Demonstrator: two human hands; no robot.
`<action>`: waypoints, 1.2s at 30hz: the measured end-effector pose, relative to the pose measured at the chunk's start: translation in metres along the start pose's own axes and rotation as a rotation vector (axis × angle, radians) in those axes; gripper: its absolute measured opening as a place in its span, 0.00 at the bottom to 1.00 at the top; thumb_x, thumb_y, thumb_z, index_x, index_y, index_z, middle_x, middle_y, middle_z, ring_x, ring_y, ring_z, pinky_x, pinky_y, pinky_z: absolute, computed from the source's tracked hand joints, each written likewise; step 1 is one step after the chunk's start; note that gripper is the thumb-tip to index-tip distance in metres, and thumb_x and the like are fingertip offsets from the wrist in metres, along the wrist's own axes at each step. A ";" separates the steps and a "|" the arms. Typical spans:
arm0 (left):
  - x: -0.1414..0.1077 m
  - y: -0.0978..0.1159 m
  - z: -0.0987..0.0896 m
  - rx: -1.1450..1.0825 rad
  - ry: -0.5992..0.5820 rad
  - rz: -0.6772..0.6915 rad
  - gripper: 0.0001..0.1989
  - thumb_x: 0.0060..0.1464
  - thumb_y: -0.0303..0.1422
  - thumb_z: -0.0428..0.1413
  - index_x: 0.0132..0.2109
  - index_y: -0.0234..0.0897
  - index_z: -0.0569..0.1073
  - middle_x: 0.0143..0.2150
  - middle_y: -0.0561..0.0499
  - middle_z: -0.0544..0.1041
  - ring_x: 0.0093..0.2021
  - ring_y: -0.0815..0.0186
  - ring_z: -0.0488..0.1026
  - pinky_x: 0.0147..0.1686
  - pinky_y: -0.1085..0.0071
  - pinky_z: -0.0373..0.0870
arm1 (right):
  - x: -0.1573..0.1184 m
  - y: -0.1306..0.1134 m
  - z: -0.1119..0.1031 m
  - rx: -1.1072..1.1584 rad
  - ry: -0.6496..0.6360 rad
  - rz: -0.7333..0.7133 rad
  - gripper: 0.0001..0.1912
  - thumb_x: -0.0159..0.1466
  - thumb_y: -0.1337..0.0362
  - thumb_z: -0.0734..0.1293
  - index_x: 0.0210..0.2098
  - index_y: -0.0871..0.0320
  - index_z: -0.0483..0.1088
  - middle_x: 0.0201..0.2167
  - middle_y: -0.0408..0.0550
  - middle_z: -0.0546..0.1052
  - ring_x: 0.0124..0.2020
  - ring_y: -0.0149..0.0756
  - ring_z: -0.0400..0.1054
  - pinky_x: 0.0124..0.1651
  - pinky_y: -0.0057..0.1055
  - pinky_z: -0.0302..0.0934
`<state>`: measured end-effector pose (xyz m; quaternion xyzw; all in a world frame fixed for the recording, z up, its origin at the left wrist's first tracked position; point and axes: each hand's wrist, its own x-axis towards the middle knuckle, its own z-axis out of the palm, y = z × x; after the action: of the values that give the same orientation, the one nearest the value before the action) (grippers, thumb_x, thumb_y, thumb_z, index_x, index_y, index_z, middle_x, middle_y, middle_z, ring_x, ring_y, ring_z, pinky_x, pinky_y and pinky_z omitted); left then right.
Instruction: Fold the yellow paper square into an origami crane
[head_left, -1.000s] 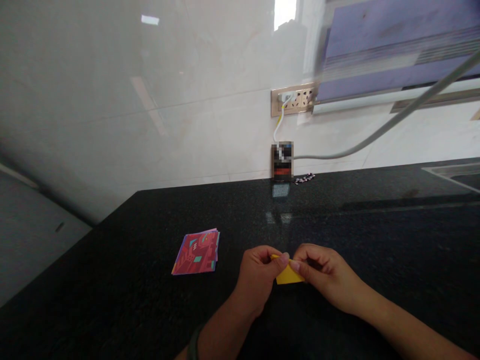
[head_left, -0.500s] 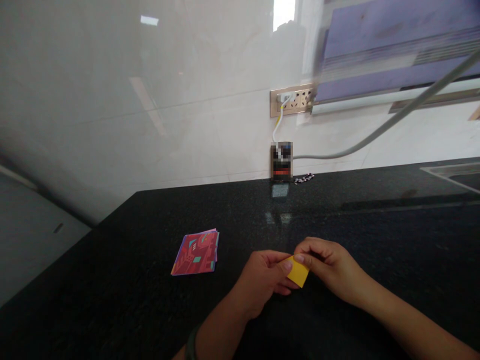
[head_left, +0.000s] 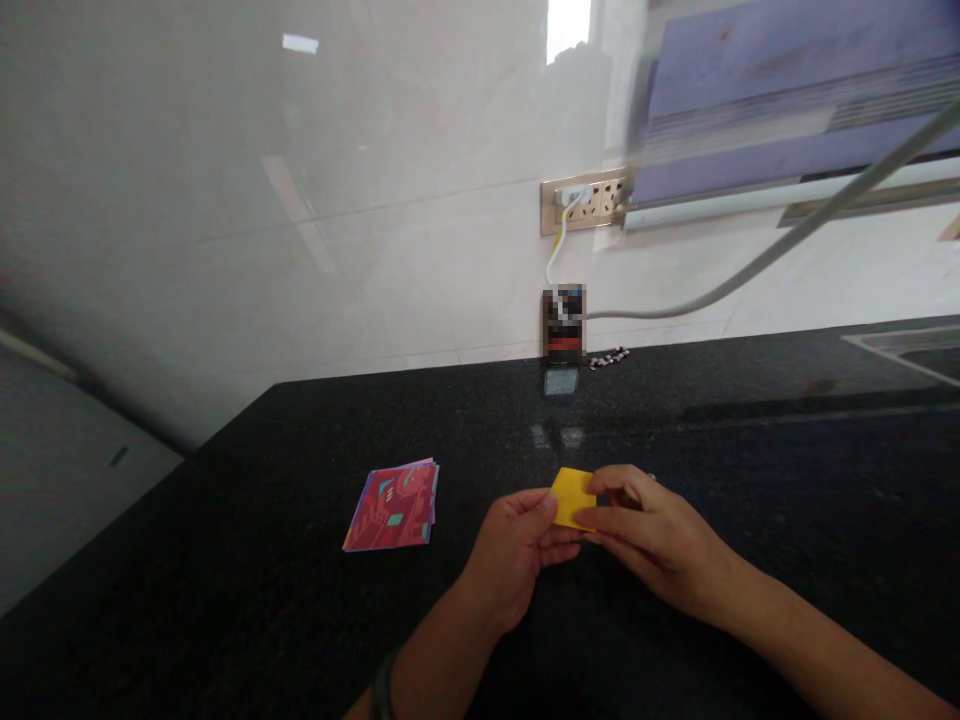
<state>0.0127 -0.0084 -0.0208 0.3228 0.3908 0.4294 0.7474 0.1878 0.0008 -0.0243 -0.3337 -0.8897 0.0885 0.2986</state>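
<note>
A small piece of folded yellow paper (head_left: 573, 497) is held just above the dark counter, between my two hands. My left hand (head_left: 517, 555) pinches its left edge, with the thumb on top and the fingers underneath. On the other side, my right hand (head_left: 660, 535) grips the right edge between thumb and fingers. To the left of my hands lies a stack of printed paper sheets (head_left: 394, 507), the top one red with teal patches.
The black speckled counter (head_left: 285, 600) runs back to a pale tiled wall. Against the wall stands a small pixelated box (head_left: 564, 323) with a grey cable (head_left: 697, 300), beside a beaded string (head_left: 609, 357). A wall socket (head_left: 585, 200) holds a white plug. A sink edge (head_left: 900, 350) shows at right.
The yellow paper has turned and moved slightly up and left. My right hand has shifted its grip from the paper's top corner to its right edge.
</note>
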 end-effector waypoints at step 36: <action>-0.001 -0.008 0.001 0.448 -0.056 0.231 0.17 0.53 0.37 0.48 0.46 0.34 0.71 0.37 0.45 0.75 0.38 0.62 0.71 0.38 0.66 0.65 | 0.005 -0.010 0.011 0.529 0.188 0.525 0.16 0.56 0.67 0.63 0.44 0.54 0.60 0.36 0.46 0.66 0.34 0.33 0.64 0.32 0.28 0.61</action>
<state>0.0169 -0.0130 -0.0267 0.5347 0.4160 0.4057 0.6135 0.1731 -0.0029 -0.0276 -0.4682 -0.6892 0.3576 0.4219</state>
